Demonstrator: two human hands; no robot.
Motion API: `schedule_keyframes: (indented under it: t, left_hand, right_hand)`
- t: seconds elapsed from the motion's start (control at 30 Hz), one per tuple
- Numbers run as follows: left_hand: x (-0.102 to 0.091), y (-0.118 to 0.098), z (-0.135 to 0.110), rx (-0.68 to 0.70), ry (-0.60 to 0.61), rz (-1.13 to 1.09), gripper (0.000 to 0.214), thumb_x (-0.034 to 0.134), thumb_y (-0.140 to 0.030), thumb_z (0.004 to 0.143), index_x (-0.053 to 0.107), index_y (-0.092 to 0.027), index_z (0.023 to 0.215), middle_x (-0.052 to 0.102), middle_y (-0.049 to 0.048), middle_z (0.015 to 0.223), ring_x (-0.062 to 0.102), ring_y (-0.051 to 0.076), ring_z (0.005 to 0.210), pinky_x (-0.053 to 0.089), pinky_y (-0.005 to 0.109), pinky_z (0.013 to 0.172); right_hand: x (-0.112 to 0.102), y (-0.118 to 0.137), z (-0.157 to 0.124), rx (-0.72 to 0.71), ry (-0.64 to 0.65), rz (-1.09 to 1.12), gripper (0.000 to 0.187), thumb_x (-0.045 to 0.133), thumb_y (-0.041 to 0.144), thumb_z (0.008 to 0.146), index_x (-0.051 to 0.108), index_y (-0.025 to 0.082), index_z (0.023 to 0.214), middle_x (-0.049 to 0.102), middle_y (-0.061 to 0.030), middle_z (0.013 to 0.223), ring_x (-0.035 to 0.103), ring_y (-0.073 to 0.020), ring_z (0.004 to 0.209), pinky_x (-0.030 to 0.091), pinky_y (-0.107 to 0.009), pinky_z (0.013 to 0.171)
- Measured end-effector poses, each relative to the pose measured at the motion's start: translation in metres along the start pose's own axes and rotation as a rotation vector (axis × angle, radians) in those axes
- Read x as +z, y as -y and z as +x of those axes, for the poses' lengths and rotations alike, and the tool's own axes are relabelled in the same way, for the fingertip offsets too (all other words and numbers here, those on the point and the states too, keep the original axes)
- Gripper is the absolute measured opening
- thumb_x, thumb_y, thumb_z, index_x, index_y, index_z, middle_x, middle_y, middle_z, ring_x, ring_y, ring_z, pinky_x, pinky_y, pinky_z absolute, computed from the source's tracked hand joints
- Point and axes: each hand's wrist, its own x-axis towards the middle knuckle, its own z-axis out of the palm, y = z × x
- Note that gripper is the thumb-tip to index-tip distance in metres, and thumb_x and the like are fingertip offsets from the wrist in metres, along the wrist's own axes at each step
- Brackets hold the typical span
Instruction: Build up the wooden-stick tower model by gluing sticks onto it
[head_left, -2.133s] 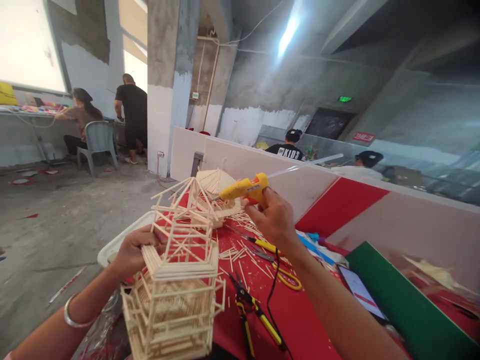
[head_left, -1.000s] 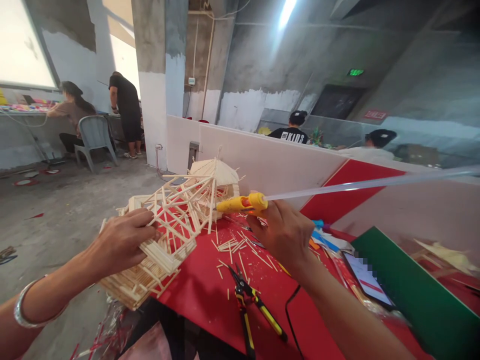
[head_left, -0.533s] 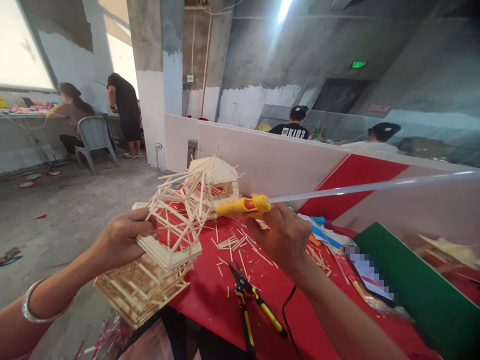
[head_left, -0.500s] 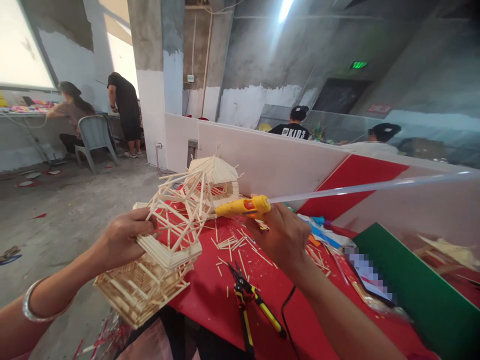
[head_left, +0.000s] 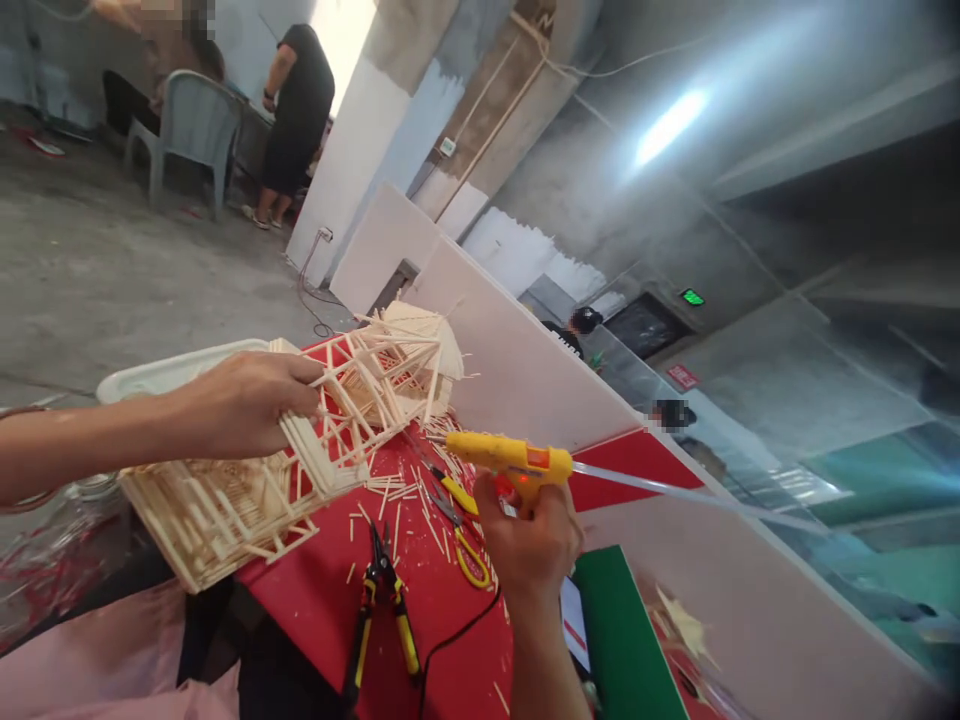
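My left hand (head_left: pixel 262 400) grips the edge of a house model built from thin wooden sticks (head_left: pixel 322 460), its open stick frame pointing away from me. In my right hand (head_left: pixel 532 540) is a yellow hot glue gun (head_left: pixel 510 458), with a long clear glue stick (head_left: pixel 660 488) running out of its back. The nozzle sits just right of the frame's far end, seemingly apart from it. Behind the frame stands a second stick model with a pointed roof (head_left: pixel 431 335). Wire cutters with black and yellow handles (head_left: pixel 384 590) lie on the red table (head_left: pixel 315 620).
Yellow-handled scissors (head_left: pixel 469 555) and loose sticks (head_left: pixel 390 488) lie on the table, crossed by a black cord (head_left: pixel 457 640). A white partition (head_left: pixel 510 350) borders the far side. A green board (head_left: pixel 622 630) stands at right. Other people (head_left: pixel 296 110) are farther off.
The view has tilted. The glue gun's nozzle has come away from the frame, to its right. My left hand keeps its hold on the stick model, which has tipped.
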Motion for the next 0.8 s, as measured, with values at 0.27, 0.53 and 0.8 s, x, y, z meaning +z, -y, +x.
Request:
schedule_keyframes:
  t: [0.27, 0.53, 0.8]
  left_hand:
    - [0.006, -0.003, 0.006, 0.054, 0.127, 0.206, 0.017, 0.049, -0.002, 0.058, 0.055, -0.018, 0.060, 0.056, 0.0032, 0.071, 0.048, 0.014, 0.061, 0.022, 0.032, 0.051]
    - [0.006, -0.012, 0.017, 0.037, 0.219, 0.256, 0.020, 0.049, 0.002, 0.060, 0.056, -0.017, 0.063, 0.056, 0.0048, 0.072, 0.045, 0.015, 0.060, 0.017, 0.032, 0.051]
    - [0.013, -0.010, 0.015, 0.030, 0.231, 0.227, 0.024, 0.048, 0.004, 0.063, 0.060, -0.017, 0.066, 0.057, 0.0051, 0.077, 0.043, 0.014, 0.060, 0.018, 0.032, 0.051]
  right_hand:
    - [-0.006, 0.008, 0.008, 0.006, -0.054, -0.020, 0.030, 0.069, 0.048, 0.082, 0.065, 0.021, 0.094, 0.059, -0.0023, 0.064, 0.048, -0.0165, 0.049, 0.038, -0.031, 0.048]
    - [-0.007, 0.008, 0.029, -0.094, -0.097, -0.084, 0.019, 0.067, 0.040, 0.082, 0.060, 0.023, 0.088, 0.052, 0.0008, 0.063, 0.051, -0.0176, 0.055, 0.040, -0.031, 0.052]
    - [-0.001, 0.003, 0.029, -0.061, -0.010, -0.147, 0.029, 0.066, 0.041, 0.081, 0.046, 0.025, 0.068, 0.050, 0.0018, 0.062, 0.048, -0.0147, 0.053, 0.035, -0.029, 0.050]
